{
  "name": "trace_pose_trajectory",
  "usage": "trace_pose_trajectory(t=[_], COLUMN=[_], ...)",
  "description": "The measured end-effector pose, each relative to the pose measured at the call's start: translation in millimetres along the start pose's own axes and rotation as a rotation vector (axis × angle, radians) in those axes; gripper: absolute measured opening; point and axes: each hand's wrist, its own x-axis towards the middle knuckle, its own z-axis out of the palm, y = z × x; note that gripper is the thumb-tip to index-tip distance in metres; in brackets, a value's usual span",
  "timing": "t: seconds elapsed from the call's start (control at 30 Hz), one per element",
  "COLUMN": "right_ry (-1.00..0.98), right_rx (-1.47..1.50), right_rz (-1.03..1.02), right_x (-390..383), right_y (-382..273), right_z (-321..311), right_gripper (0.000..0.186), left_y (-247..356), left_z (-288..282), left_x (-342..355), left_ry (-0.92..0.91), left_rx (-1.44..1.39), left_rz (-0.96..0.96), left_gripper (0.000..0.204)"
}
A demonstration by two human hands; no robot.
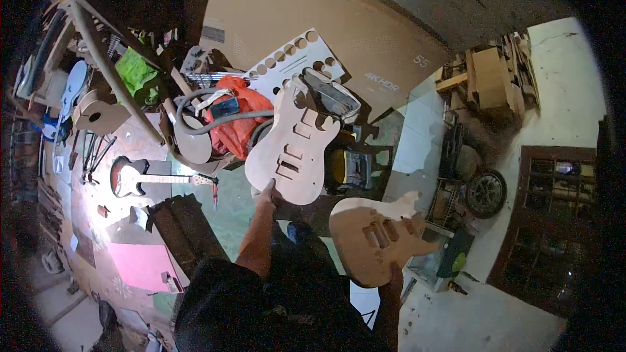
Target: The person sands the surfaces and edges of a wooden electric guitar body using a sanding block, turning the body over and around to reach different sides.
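Note:
My left hand grips the lower edge of a pale, unfinished electric guitar body, its thumb lying on the front face. Pickup slots and control cavities are cut into that body, which is held up at the middle of the view. Lower and to the right, a second bare wood guitar body is in my right hand, held at its lower edge. Shadow covers much of that second body and my right fingers are mostly hidden. The two bodies are apart from each other.
A finished electric guitar lies on the lit surface at left, near a pink sheet and a dark box. Beyond stand a large cardboard box, a red plastic bag and a grey hose. A wheel leans at right.

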Motion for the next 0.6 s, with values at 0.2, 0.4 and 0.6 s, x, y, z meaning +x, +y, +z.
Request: trace_pose_trajectory(t=[0.2,0.4,0.6], right_ry=[0.159,-0.113,-0.292], right_rx=[0.028,-0.220,-0.561], right_rz=[-0.001,-0.035,-0.145], right_x=[-20,61,179], right_y=[9,40,125], right_z=[6,46,61], right_gripper=[0.049,0.046,0.030], left_y=[42,79,89], left_z=[44,36,46], left_x=[-71,-53,-72], left_ry=[-0.428,-0.500,-0.478], left_rx=[-0.071,-0.068,-0.152], left_rz=[-0.040,-0.222,-0.348], left_gripper=[0.050,0.052,0.068])
